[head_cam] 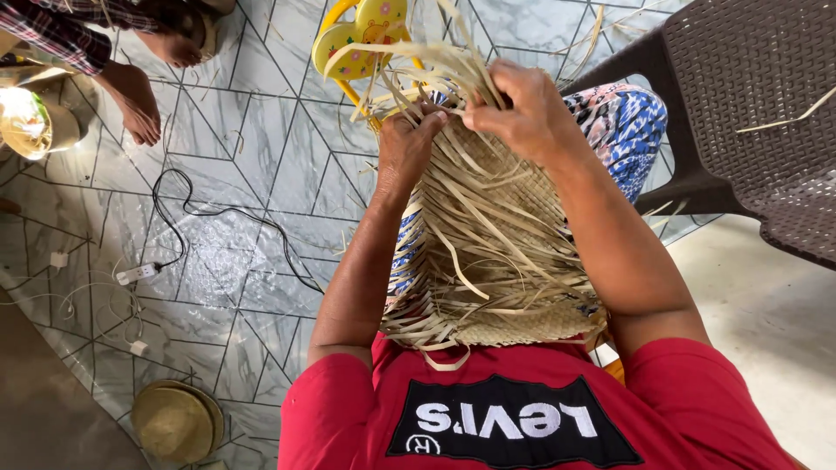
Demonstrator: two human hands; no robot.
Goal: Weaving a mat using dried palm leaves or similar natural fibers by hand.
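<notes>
A half-woven piece of pale straw strips point(496, 261) lies across my lap, its woven base near my red shirt and loose strips fanning away from me. My left hand point(407, 144) grips a bunch of strips at the far left edge of the weave. My right hand point(518, 109) pinches several loose strips at the top, just right of the left hand. Both hands are closed on the straw. My knee in blue patterned cloth point(623, 130) shows behind the right wrist.
A dark brown plastic chair point(749, 113) stands at the right. A small yellow stool point(361, 35) sits ahead. Another person's bare feet point(139, 100) rest at upper left. A black cable with a white power strip point(138, 274) crosses the tiled floor. A woven hat point(174, 422) lies lower left.
</notes>
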